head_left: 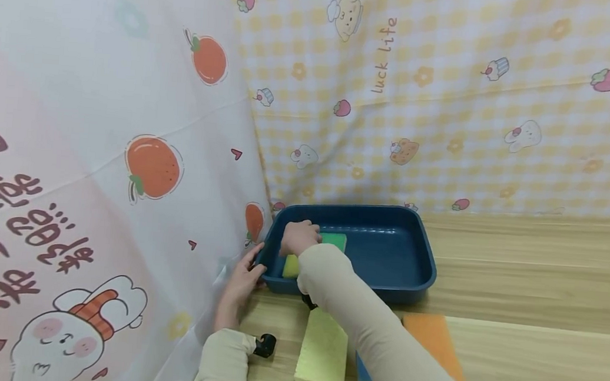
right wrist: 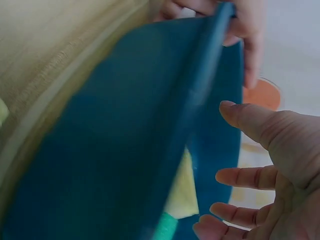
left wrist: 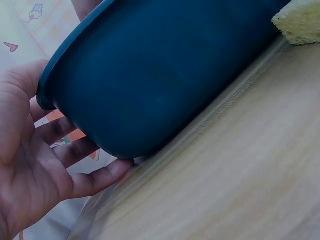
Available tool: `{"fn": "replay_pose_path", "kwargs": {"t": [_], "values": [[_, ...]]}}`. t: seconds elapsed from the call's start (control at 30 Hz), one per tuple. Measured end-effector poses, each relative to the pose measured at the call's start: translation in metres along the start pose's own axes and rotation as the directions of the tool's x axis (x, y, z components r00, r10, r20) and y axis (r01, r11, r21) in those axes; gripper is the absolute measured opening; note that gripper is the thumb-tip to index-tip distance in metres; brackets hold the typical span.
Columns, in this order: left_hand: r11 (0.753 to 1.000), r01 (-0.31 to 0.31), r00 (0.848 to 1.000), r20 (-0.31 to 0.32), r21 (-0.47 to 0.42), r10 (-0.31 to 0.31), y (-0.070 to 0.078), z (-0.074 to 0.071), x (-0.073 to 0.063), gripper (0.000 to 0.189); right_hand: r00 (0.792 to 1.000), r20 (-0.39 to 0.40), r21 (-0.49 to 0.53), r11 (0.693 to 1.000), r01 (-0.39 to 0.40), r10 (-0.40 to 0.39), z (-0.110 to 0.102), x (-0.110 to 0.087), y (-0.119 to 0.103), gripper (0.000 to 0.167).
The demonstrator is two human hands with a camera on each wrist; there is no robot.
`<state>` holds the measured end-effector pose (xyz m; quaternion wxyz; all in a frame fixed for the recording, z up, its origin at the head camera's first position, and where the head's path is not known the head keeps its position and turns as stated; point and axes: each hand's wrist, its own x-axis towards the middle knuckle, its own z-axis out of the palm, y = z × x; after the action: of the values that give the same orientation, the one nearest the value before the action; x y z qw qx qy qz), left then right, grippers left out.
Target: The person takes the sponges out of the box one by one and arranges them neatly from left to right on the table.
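A dark blue rectangular basin [head_left: 393, 256] stands on the wooden table against the curtains. At its left end my left hand [head_left: 243, 277] grips the rim, its other fingers along the outer wall; in the left wrist view one fingertip touches the bottom corner. My right hand [head_left: 300, 237] is over the basin's left part, fingers spread and holding nothing in the right wrist view [right wrist: 280, 175]. Below it in the basin lie a yellow sponge [head_left: 291, 266] and a green sponge [head_left: 336, 240], partly hidden by hand and sleeve.
In front of the basin lie a pale yellow sponge [head_left: 322, 354], a blue sponge [head_left: 363, 373] mostly hidden under the right sleeve, and an orange sponge [head_left: 435, 344]. Printed curtains [head_left: 449, 106] rise behind and at the left. Wooden table [head_left: 543, 278] extends to the right.
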<state>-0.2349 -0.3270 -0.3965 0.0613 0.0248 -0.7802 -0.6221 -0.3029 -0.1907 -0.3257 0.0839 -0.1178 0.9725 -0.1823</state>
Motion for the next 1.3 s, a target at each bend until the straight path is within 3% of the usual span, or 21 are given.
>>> {"fn": "replay_pose_path", "kwargs": {"t": [0.17, 0.47, 0.73, 0.97, 1.3], "values": [[1.0, -0.009, 1.0, 0.003, -0.006, 0.009, 0.0, 0.0, 0.0, 0.059, 0.995, 0.017, -0.063, 0.993, -0.099, 0.1, 0.012, 0.01, -0.008, 0.065], [1.0, -0.007, 1.0, 0.013, -0.02, 0.008, -0.005, 0.0, 0.003, 0.059, 0.994, -0.052, -0.224, 0.969, -0.104, 0.095, 0.034, 0.019, -0.008, 0.074], [0.999, -0.001, 1.0, -0.003, -0.04, 0.001, -0.008, -0.001, 0.005, 0.059, 0.991, -0.066, -0.33, 0.934, -0.134, 0.119, 0.037, 0.017, -0.013, 0.076], [0.999, -0.006, 1.0, 0.003, -0.051, 0.006, -0.009, -0.001, 0.008, 0.059, 0.992, -0.062, -0.282, 0.952, -0.119, 0.106, 0.031, 0.018, -0.007, 0.076], [1.0, -0.008, 1.0, 0.003, -0.011, 0.008, -0.008, -0.003, 0.006, 0.058, 0.997, 0.045, -0.243, 0.969, -0.046, 0.058, 0.002, -0.003, -0.007, 0.071]]}}
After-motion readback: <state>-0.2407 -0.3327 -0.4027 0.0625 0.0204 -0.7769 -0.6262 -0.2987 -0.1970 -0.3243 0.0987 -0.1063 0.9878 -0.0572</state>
